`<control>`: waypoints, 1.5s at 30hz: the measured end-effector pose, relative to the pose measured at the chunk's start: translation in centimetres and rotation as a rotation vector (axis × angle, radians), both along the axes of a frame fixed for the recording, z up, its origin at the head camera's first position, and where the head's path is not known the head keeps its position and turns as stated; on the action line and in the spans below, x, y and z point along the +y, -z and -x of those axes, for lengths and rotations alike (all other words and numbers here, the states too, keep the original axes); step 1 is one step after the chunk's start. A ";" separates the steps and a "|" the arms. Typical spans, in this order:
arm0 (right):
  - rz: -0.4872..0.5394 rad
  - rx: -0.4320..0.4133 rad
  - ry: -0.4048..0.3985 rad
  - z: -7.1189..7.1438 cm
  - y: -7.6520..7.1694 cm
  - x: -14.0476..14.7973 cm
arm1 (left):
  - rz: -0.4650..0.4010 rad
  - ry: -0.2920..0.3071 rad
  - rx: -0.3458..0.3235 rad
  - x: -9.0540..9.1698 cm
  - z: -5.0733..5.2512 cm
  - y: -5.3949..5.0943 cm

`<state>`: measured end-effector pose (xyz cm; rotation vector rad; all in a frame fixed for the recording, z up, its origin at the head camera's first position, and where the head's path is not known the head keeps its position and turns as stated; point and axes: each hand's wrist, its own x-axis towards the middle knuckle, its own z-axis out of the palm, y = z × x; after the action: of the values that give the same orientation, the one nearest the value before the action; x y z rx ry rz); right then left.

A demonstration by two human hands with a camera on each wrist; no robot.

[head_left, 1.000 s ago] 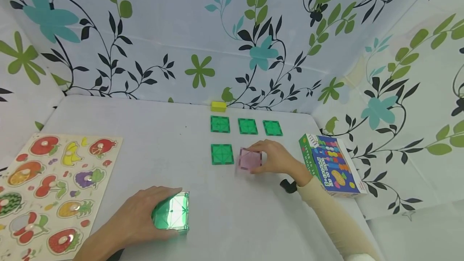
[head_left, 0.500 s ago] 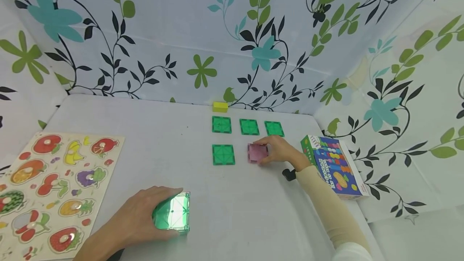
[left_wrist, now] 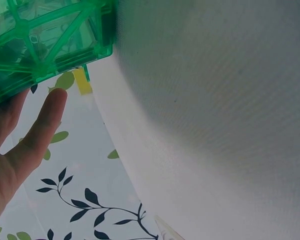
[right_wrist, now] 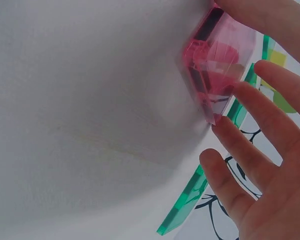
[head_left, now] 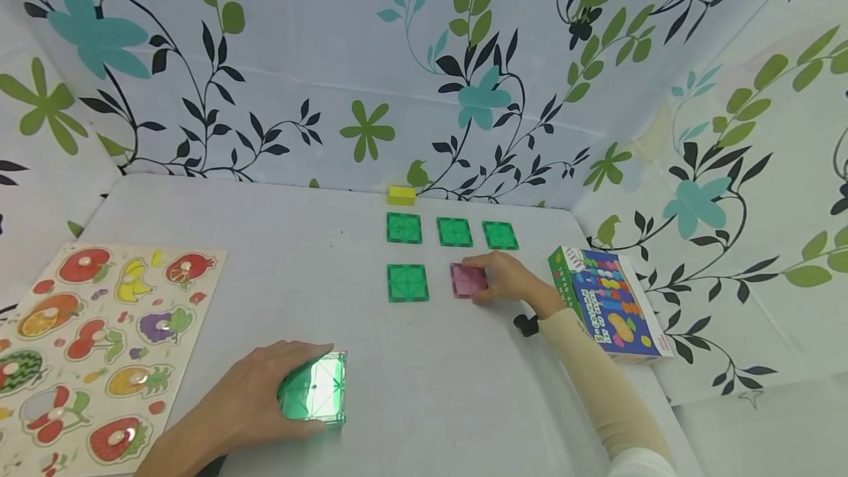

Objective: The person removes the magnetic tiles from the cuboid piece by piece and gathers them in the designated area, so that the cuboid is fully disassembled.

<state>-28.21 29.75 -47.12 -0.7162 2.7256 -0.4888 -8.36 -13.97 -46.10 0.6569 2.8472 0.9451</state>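
Note:
My left hand (head_left: 265,394) grips a stack of see-through green magnetic tiles (head_left: 326,386) by its edges, thumb on the near side and fingers on the far side. The stack (left_wrist: 45,37) fills the top left of the left wrist view. Farther out, my right hand (head_left: 506,280) pinches a pink see-through magnetic tile (head_left: 467,280) between thumb and fingers at the tabletop. The pink tile (right_wrist: 217,65) looks tilted in the right wrist view. A green tile (head_left: 408,283) lies to its left, with a gap between. Behind them is a row of green tiles (head_left: 453,232).
A fruit puzzle board (head_left: 109,359) lies at the left. To the right stand a colourful box (head_left: 612,304) and, beside the right wrist, a small black object (head_left: 526,325). A yellow block (head_left: 401,196) sits at the table's back edge, before a floral cloth (head_left: 291,57).
My right hand has carried the pink tile a little right, away from the green tile beside it, and has it flatter now. The left hand with its stack has stayed still.

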 end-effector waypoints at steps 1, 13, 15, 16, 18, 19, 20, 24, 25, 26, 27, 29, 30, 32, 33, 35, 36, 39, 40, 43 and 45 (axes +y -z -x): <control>-0.003 0.014 -0.003 -0.1 0.0 0.0 | -0.001 0.000 -0.003 0.0 0.0 0.0; 0.237 0.162 -0.114 -4.7 -1.6 -5.8 | 0.003 -0.002 0.010 0.0 -0.1 0.1; 0.251 0.189 -0.184 -6.0 -1.9 -7.8 | 0.004 -0.005 0.016 0.0 -0.1 0.1; 0.253 0.203 -0.217 -6.7 -2.2 -8.8 | 0.007 -0.006 0.020 0.0 -0.1 0.1; 0.270 0.235 -0.287 -8.0 -2.5 -10.6 | 0.009 -0.007 0.025 0.0 -0.1 0.1; 0.280 0.255 -0.321 -8.6 -2.5 -11.5 | 0.011 -0.007 0.025 0.0 -0.1 0.1; 0.297 0.267 -0.355 -9.2 -2.6 -12.3 | 0.011 -0.007 0.024 0.0 -0.1 0.1; 0.344 0.267 -0.470 -11.4 -2.7 -15.0 | 0.013 -0.004 0.024 0.0 -0.1 0.1; 0.350 0.256 -0.490 -11.9 -2.7 -15.6 | 0.013 -0.004 0.026 0.0 -0.1 0.1; 0.354 0.244 -0.506 -12.4 -2.7 -16.1 | 0.016 -0.004 0.030 0.0 -0.1 0.1; 0.351 0.246 -0.523 -12.8 -2.6 -16.5 | 0.016 -0.004 0.035 -0.1 -0.1 0.2; 0.350 0.246 -0.547 -13.4 -2.5 -17.2 | 0.017 -0.001 0.048 -0.1 -0.1 0.2; 0.347 0.251 -0.551 -13.6 -2.4 -17.4 | 0.016 0.001 0.056 -0.1 -0.1 0.2; 0.339 0.267 -0.558 -14.0 -2.2 -17.8 | 0.018 0.002 0.067 -0.1 -0.2 0.3; 0.335 0.274 -0.559 -14.1 -2.1 -17.9 | 0.020 0.003 0.071 -0.1 -0.2 0.3; 0.336 0.271 -0.556 -14.3 -1.9 -18.1 | 0.028 0.001 0.072 -0.1 -0.2 0.3; 0.334 0.273 -0.555 -14.3 -1.8 -18.2 | 0.031 -0.002 0.064 -0.1 -0.2 0.2; 0.335 0.284 -0.554 -14.5 -1.6 -18.4 | 0.038 -0.014 0.036 -0.2 -0.3 0.1; 0.337 0.289 -0.553 -14.5 -1.6 -18.4 | 0.036 -0.018 0.028 -0.2 -0.4 0.1; 0.344 0.303 -0.547 -14.6 -1.5 -18.6 | 0.026 -0.025 0.019 -0.2 -0.5 0.1; 0.347 0.319 -0.545 -14.7 -1.5 -18.8 | 0.019 -0.026 0.024 -0.2 -0.6 0.2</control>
<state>-13.49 10.99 -45.63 -1.6910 2.5661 -0.7684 -7.74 -14.21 -46.28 0.6353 2.8893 0.9192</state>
